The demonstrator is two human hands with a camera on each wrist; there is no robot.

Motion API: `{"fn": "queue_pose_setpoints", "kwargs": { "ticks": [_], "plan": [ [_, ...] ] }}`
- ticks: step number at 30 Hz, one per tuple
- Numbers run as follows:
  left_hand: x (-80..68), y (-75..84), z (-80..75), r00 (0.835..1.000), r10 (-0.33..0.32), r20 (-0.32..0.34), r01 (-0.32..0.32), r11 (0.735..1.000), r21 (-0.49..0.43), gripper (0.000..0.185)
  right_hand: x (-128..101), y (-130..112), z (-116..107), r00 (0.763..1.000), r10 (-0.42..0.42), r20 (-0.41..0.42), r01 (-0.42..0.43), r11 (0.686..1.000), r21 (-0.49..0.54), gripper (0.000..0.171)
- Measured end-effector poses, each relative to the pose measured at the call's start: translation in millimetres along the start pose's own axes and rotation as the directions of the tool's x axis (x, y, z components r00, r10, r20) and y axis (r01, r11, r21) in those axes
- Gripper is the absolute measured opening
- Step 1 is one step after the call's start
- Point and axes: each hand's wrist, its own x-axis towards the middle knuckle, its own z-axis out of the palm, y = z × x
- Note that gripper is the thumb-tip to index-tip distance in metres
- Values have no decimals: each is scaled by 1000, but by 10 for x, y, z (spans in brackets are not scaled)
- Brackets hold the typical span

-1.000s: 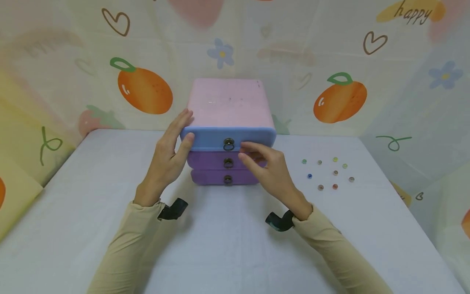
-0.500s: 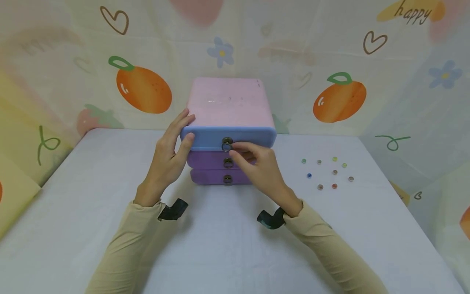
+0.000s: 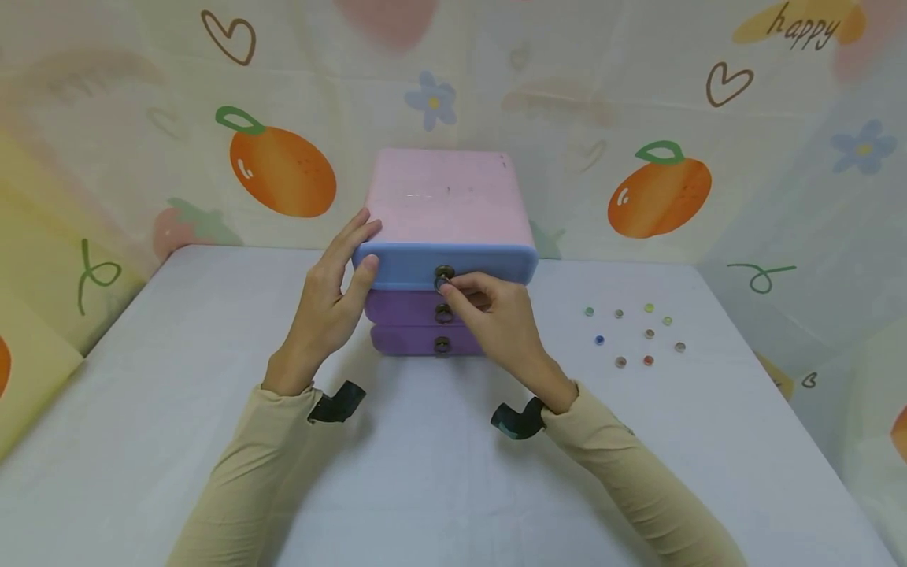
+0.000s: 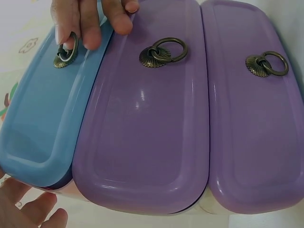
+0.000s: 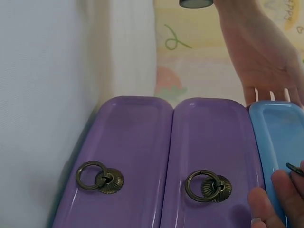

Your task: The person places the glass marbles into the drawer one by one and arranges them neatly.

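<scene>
A small drawer cabinet with a pink top (image 3: 449, 197) stands at the table's far side. Its blue top drawer (image 3: 397, 269) and two purple drawers (image 3: 393, 309) below are closed, each with a bronze ring pull. My right hand (image 3: 505, 319) pinches the blue drawer's ring pull (image 4: 74, 45) between thumb and fingers, which partly cover it. My left hand (image 3: 326, 303) rests against the cabinet's upper left side, thumb at the blue front's edge and fingers extended along the side. The right wrist view shows the ring pull (image 5: 202, 185) of the middle drawer hanging free.
Several small coloured glass-like beads (image 3: 649, 334), among them a blue bead (image 3: 599, 340), lie spread on the white table (image 3: 439, 472) right of the cabinet. A fruit-printed cloth (image 3: 553, 47) hangs close behind the cabinet.
My right hand has moved left along the blue drawer's front to its ring pull and taken hold of it. The left hand stays at the cabinet's side. The drawers look unmoved.
</scene>
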Motion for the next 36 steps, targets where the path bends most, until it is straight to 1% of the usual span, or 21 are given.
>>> {"fn": "queue_pose_setpoints", "kwargs": {
  "ticks": [11,17,28,36],
  "plan": [
    [-5,-33,-32,1000,-2,13,2,1000,12,42,-83,-3,-34,1000,-8,21,8,1000,3,16],
    [-7,-36,-58,999,-17,46,17,1000,8,43,-141,-35,-47,999,-24,24,24,1000,13,15],
    [-4,-54,-126,993,-29,113,34,998,-47,48,-234,-61,-77,999,-45,28,44,999,21,12],
    [2,-63,-156,990,-47,130,58,995,-85,50,-292,-93,-93,997,-57,45,55,998,32,11]
  ]
}}
